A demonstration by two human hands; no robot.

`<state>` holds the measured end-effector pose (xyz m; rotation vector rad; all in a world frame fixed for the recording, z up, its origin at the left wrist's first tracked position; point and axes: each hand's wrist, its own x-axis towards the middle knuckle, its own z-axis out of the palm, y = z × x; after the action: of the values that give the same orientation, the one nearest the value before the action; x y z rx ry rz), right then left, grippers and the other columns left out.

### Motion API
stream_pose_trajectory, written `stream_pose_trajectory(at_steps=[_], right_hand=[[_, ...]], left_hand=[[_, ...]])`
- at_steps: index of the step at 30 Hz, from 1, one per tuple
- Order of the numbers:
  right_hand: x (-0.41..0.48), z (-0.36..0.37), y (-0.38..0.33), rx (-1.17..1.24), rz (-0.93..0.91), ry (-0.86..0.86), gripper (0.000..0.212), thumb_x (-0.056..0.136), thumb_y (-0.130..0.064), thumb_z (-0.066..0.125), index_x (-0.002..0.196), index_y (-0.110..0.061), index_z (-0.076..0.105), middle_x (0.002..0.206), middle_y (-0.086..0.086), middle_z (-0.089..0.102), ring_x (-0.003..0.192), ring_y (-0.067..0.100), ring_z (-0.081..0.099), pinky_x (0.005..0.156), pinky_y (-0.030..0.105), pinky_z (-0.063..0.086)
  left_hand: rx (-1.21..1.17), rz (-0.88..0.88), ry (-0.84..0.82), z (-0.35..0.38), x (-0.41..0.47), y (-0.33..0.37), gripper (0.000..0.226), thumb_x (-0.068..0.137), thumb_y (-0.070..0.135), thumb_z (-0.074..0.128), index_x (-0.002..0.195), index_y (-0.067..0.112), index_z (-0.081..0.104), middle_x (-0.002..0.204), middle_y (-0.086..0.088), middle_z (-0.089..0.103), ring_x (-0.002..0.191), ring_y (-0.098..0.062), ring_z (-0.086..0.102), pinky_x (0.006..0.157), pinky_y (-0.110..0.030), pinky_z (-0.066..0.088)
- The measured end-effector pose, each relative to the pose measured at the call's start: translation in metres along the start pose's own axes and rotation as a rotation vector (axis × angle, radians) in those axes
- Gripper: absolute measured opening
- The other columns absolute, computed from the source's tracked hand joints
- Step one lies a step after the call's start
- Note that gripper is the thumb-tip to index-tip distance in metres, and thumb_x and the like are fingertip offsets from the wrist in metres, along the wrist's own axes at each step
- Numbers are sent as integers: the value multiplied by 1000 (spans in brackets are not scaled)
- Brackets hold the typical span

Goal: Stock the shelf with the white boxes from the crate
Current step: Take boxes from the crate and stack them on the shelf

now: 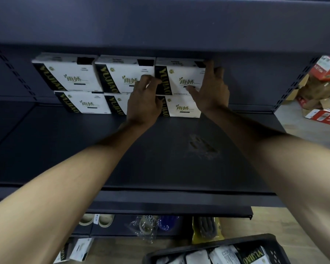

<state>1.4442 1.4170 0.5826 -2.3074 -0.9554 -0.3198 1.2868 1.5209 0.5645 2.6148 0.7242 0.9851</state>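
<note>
At the back of the shelf (160, 159), your hands both grip the upper right white box (181, 77): the left hand (143, 100) curls its fingers round the black left edge, and the right hand (211, 88) holds the right edge with the thumb across the face. This box sits on a lower box (183, 108), just beside the middle upper box (122, 77). If you release it off-square it may tip forward, and pulling the left fingers out of the tight gap may drag either upper box out of line. Spare boxes (223, 254) wait in the crate (271, 242) below.
</note>
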Motion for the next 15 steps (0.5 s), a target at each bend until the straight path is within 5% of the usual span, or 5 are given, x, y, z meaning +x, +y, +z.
stream_pose_trajectory(at_steps=[15], right_hand=[[-44,-52,16,-240,-89,-90,69,87,-39,71,141,-17,34,135,12,43,109,38,58,74,45,48]], left_hand=[[286,-29,-107,-29,-17,40,44,87,18,61,130,11,53,120,-13,56,113,-33,50,88,-44,44]])
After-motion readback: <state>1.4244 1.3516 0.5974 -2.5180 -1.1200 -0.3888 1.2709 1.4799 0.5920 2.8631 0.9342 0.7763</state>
